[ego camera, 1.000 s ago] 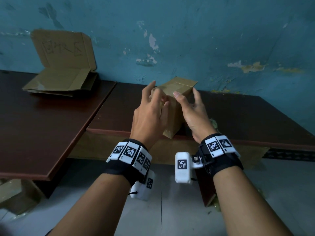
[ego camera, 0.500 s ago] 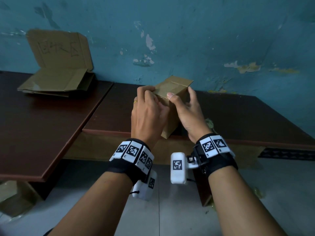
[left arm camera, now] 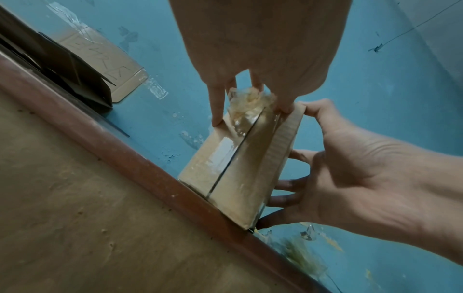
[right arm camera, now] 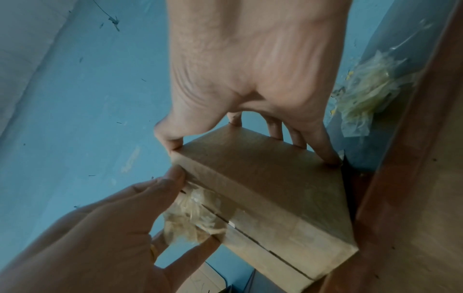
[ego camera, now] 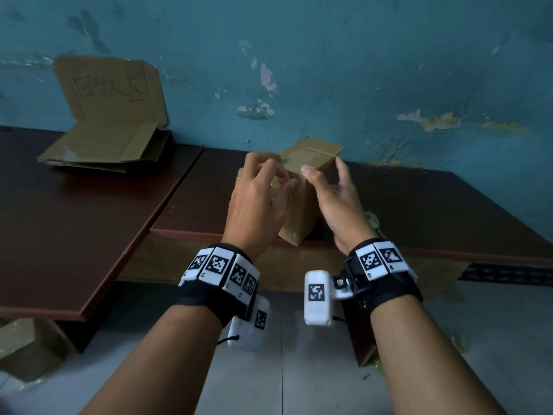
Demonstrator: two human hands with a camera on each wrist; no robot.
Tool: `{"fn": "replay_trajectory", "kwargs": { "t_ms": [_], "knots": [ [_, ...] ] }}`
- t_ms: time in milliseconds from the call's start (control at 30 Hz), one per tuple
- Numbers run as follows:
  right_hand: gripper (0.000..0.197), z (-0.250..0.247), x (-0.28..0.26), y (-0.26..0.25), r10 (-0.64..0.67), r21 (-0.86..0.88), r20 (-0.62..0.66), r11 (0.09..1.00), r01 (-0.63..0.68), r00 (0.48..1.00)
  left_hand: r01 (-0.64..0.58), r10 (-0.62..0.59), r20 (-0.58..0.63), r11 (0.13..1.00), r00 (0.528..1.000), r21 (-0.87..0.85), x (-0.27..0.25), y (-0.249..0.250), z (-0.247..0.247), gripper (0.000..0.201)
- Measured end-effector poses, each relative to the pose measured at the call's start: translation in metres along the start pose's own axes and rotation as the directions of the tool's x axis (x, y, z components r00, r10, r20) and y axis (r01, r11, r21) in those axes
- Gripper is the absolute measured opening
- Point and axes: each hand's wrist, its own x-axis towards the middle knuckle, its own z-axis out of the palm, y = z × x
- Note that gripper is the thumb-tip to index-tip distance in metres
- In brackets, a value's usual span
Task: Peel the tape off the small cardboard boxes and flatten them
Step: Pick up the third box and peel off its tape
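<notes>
Head view: small cardboard box (ego camera: 302, 187) standing tilted on one corner at the near edge of the dark bench (ego camera: 419, 211), held between both hands. Right hand (ego camera: 335, 205) gripping the box's right side, thumb at the top edge, fingers spread down the far face. Left hand (ego camera: 257, 202) curled at the upper left of the box, pinching a crumpled wad of peeled tape (left arm camera: 250, 103) against the taped seam; back of this hand hiding the box's left face from the head camera.

Left wrist view: clear tape strip (left arm camera: 225, 148) shining along the centre slit of the box, upper end bunched up under the fingertips (left arm camera: 218, 121). Right wrist view: same wad sitting at the top of the slit, lower part of the seam looking bare.

Second bench (ego camera: 74, 220) to the left, set at an angle and meeting the first. Flattened cardboard pile (ego camera: 101, 148) lying at its far end, with a cardboard sheet (ego camera: 110, 88) bearing handwritten marks propped against the peeling blue wall (ego camera: 359, 70) behind it. Loose clump of used tape (right arm camera: 368, 93) lying on the bench just right of the box, mostly hidden by the right wrist from the head camera. More brown cardboard (ego camera: 27, 342) on the floor under the left bench. Tiled floor (ego camera: 299, 384) below the arms.
</notes>
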Motion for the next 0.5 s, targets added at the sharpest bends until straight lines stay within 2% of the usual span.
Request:
{"fn": "replay_trajectory", "kwargs": {
  "t_ms": [200, 333, 500],
  "knots": [
    [0.103, -0.001, -0.001, -0.002, -0.016, 0.01, -0.005, 1.0, 0.016, 1.0, 0.013, -0.014, 0.016, 0.997, 1.0, 0.078, 0.002, 0.004, 0.002, 0.013],
    [0.116, 0.001, -0.002, -0.001, -0.027, -0.009, 0.01, 1.0, 0.027, 1.0, -0.007, 0.018, -0.051, 0.978, 0.999, 0.208, 0.004, 0.009, 0.006, 0.021],
    [0.121, 0.002, 0.0, 0.001, -0.033, 0.003, 0.026, 0.999, 0.033, 0.999, 0.049, -0.026, -0.088, 0.958, 0.996, 0.282, 0.005, 0.013, 0.007, 0.031]
  ]
}}
